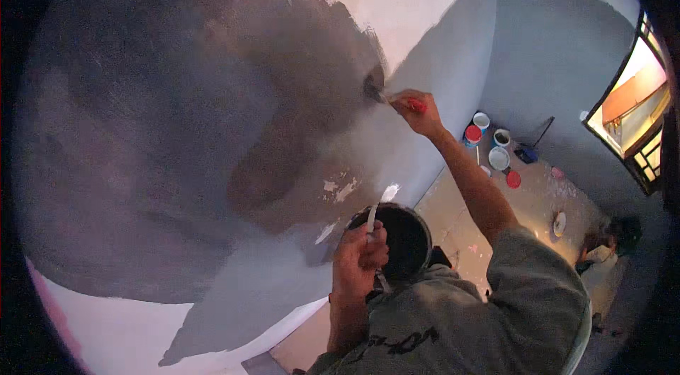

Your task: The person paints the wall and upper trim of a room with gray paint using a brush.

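Observation:
My right hand (419, 111) is closed around a paintbrush (374, 89) with red on its handle. The arm reaches out, and the dark bristles touch the wall (304, 106) at the edge of the dark grey paint, beside a pale unpainted area. Below, near my body, my left hand (360, 256) grips the light-coloured handle of a black bucket (418, 233). The bucket's inside looks dark, and I cannot make out how full it is. A few pale bare patches (345, 189) show in the dark paint just above the bucket.
Several paint tubs (499, 158) with red lids (513, 179) stand on the floor by the far corner. Beside them is a blue dustpan (525, 154) with a long handle. A round white object (559, 223) lies further right. A bright window (630, 95) is at the right.

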Demonstrator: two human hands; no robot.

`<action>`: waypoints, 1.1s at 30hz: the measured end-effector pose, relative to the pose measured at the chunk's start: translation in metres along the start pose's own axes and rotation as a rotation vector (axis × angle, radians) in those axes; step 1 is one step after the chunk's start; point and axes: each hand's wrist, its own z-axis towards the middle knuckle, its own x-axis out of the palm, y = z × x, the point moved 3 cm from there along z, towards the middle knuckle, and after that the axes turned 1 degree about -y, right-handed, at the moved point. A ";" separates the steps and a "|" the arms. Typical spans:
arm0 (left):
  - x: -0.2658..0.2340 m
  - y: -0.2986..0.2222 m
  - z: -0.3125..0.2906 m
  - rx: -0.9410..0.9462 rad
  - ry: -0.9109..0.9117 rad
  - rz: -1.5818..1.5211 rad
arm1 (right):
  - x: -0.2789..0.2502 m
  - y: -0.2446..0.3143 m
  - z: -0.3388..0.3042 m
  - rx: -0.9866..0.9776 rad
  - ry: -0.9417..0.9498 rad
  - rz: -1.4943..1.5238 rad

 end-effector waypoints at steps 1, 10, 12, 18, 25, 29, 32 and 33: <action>0.002 -0.003 0.001 0.002 0.002 0.023 | -0.005 -0.005 0.000 0.047 0.091 -0.094; 0.000 0.003 0.001 0.003 0.008 0.058 | -0.005 -0.016 0.001 -0.128 0.003 -0.180; 0.004 0.007 0.001 0.007 0.051 0.038 | -0.010 -0.043 -0.019 0.036 0.170 -0.341; 0.008 0.006 0.007 0.009 -0.063 0.162 | -0.021 -0.023 0.040 0.329 -0.505 0.513; 0.008 0.005 0.010 -0.035 -0.018 0.020 | -0.031 -0.119 0.009 0.666 -0.694 0.213; -0.006 0.010 0.008 -0.060 0.000 -0.071 | -0.013 0.001 0.096 0.431 -0.479 0.705; -0.009 0.013 0.004 -0.031 -0.123 0.021 | -0.026 0.045 0.108 0.268 -0.466 0.870; -0.011 0.013 0.001 -0.010 -0.141 -0.010 | -0.018 0.043 0.097 0.228 -0.478 0.756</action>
